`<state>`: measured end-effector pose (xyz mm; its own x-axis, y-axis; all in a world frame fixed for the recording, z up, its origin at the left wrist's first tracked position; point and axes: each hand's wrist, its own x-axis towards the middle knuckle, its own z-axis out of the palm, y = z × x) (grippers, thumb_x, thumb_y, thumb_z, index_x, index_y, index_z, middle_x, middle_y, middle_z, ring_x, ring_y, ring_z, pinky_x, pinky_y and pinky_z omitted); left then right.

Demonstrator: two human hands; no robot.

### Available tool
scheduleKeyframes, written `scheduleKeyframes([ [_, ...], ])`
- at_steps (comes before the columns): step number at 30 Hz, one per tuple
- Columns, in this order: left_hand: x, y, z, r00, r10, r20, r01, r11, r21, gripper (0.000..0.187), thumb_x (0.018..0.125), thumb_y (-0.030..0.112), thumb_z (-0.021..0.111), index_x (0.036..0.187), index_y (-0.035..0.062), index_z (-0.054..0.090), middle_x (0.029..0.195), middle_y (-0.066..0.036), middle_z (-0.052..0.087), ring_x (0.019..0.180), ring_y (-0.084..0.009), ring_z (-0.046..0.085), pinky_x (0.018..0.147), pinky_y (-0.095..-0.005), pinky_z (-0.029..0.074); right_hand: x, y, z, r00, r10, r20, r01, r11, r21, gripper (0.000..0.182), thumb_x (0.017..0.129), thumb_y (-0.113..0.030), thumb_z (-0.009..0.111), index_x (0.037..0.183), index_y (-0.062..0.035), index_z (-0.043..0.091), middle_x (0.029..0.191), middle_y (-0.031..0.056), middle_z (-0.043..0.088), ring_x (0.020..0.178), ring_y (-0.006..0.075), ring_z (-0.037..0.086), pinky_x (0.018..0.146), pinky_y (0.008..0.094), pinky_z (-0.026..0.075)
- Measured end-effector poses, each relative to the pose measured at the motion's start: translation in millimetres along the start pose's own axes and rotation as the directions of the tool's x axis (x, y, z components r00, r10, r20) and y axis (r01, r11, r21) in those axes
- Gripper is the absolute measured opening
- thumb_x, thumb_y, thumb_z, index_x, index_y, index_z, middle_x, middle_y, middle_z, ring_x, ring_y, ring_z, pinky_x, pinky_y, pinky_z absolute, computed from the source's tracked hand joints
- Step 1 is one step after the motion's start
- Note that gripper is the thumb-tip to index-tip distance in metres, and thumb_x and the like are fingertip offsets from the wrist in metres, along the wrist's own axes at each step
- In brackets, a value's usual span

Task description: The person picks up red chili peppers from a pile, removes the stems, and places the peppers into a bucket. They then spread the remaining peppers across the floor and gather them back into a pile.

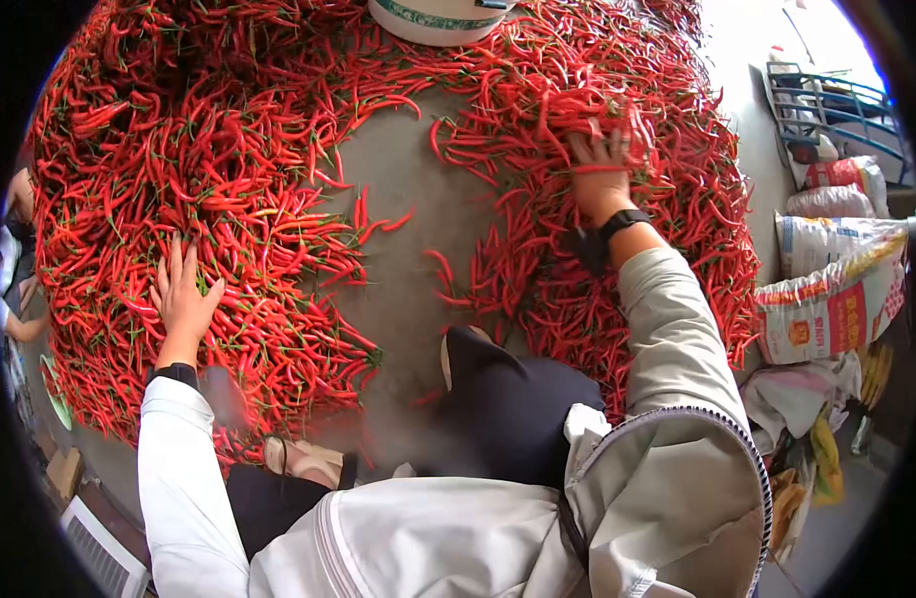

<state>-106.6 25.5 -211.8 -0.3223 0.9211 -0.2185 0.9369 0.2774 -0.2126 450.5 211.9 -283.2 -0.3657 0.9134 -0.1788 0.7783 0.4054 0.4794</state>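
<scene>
A thick layer of red chili peppers (249, 189) with green stems covers much of the floor. My left hand (184, 297) lies flat on the left part of the layer, its fingers apart and nothing gripped. Among the peppers on the right is my right hand (603, 171), reaching forward with its fingers spread. Some chilies lie across those fingers, and the fingertips are partly covered and blurred. A dark band (624, 221) circles my right wrist.
A white bucket (433, 22) with a green band stands at the far middle. Bare grey floor (403, 189) divides the peppers. Printed sacks (827, 319) and a blue metal rack (842, 110) line the right side. Another person's arm (24, 327) shows at the left edge.
</scene>
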Motion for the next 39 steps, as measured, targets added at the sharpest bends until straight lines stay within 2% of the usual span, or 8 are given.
scheduleKeyframes([
  [2, -1.5, -1.2, -2.2, 1.000, -0.007, 0.004, 0.007, 1.000, -0.009, 0.073, 0.073, 0.036, 0.064, 0.136, 0.0238, 0.029, 0.147, 0.004, 0.013, 0.131, -0.0311, 0.020, 0.102, -0.0560, 0.018, -4.2, 27.5, 22.7, 0.959, 0.096, -0.268, -0.042, 0.979, 0.201, 0.037, 0.087, -0.023, 0.041, 0.121, -0.0144, 0.053, 0.141, -0.0015, 0.029, 0.133, 0.0310, 0.017, 0.106, 0.0571, 0.006],
  [7, -1.4, -4.6, 3.3, 1.000, 0.012, -0.008, -0.012, 1.000, 0.012, 0.073, 0.073, 0.037, 0.064, 0.136, 0.0221, 0.031, 0.146, 0.004, 0.015, 0.130, -0.0312, 0.021, 0.102, -0.0550, 0.018, -33.8, 78.1, -59.5, 0.945, 0.262, 0.194, -0.246, 0.964, -0.102, 0.031, 0.081, -0.026, 0.048, 0.110, -0.0212, 0.060, 0.143, 0.0029, 0.025, 0.132, 0.0368, 0.016, 0.103, 0.0598, 0.007],
  [18, -1.0, -0.8, -0.9, 1.000, -0.012, -0.001, 0.012, 1.000, -0.024, 0.072, 0.071, 0.036, 0.065, 0.133, 0.0185, 0.035, 0.147, 0.005, 0.013, 0.131, -0.0307, 0.021, 0.102, -0.0559, 0.018, -88.9, 131.3, -74.8, 0.577, 0.813, 0.075, -0.814, 0.580, -0.023, 0.035, 0.081, -0.026, 0.048, 0.115, -0.0326, 0.054, 0.145, 0.0062, 0.020, 0.131, 0.0363, 0.019, 0.100, 0.0635, 0.014],
  [21, -0.4, 1.2, -7.0, 0.998, -0.027, 0.054, 0.031, 0.997, -0.066, 0.075, 0.069, 0.033, 0.068, 0.134, 0.0189, 0.033, 0.147, 0.006, 0.012, 0.132, -0.0312, 0.019, 0.101, -0.0593, 0.017, -93.3, 81.5, -37.4, 0.801, 0.464, -0.379, -0.376, 0.882, 0.284, 0.019, 0.072, -0.011, 0.056, 0.088, -0.0192, 0.061, 0.102, 0.0055, 0.058, 0.103, 0.0261, 0.051, 0.082, 0.0543, 0.037],
  [24, -9.1, 16.9, -29.6, 0.994, -0.070, 0.078, 0.086, 0.973, -0.215, 0.078, 0.067, 0.028, 0.072, 0.135, 0.0225, 0.033, 0.147, 0.003, 0.014, 0.133, -0.0298, 0.016, 0.101, -0.0608, 0.015, -90.2, -10.0, -86.0, 0.953, 0.245, -0.175, 0.066, 0.397, 0.916, 0.018, 0.071, 0.003, 0.054, 0.086, -0.0046, 0.061, 0.074, 0.0116, 0.061, 0.068, 0.0248, 0.061, 0.061, 0.0341, 0.047],
  [29, -51.0, 42.9, -41.0, 0.949, 0.181, -0.259, -0.289, 0.829, -0.479, 0.073, 0.064, 0.014, 0.073, 0.130, 0.0138, 0.041, 0.140, -0.011, 0.030, 0.129, -0.0295, 0.026, 0.105, -0.0445, 0.022, -54.9, -79.4, -129.7, 0.967, -0.231, 0.107, -0.143, -0.146, 0.979, 0.020, 0.078, -0.011, 0.054, 0.095, -0.0019, 0.058, 0.073, 0.0026, 0.053, 0.068, 0.0104, 0.049, 0.058, 0.0269, 0.043],
  [33, -110.0, 73.4, -74.7, 0.954, 0.261, -0.145, -0.294, 0.744, -0.600, 0.066, 0.062, 0.011, 0.072, 0.123, 0.0094, 0.047, 0.135, -0.014, 0.035, 0.126, -0.0305, 0.032, 0.105, -0.0392, 0.026, -38.2, -83.7, -121.1, 0.887, -0.363, -0.284, 0.142, -0.371, 0.918, 0.020, 0.086, -0.013, 0.050, 0.099, -0.0003, 0.058, 0.067, -0.0014, 0.044, 0.059, 0.0083, 0.042, 0.053, 0.0242, 0.038],
  [39, -168.3, 66.4, -84.9, 0.962, 0.241, -0.129, -0.263, 0.690, -0.675, 0.056, 0.063, 0.016, 0.072, 0.116, 0.0087, 0.054, 0.132, -0.015, 0.039, 0.123, -0.0327, 0.035, 0.102, -0.0409, 0.030, -11.1, -59.6, -162.7, 0.933, -0.311, 0.180, -0.239, -0.163, 0.957, 0.013, 0.081, -0.015, 0.057, 0.083, -0.0030, 0.060, 0.066, 0.0043, 0.060, 0.058, 0.0132, 0.061, 0.049, 0.0288, 0.048],
])
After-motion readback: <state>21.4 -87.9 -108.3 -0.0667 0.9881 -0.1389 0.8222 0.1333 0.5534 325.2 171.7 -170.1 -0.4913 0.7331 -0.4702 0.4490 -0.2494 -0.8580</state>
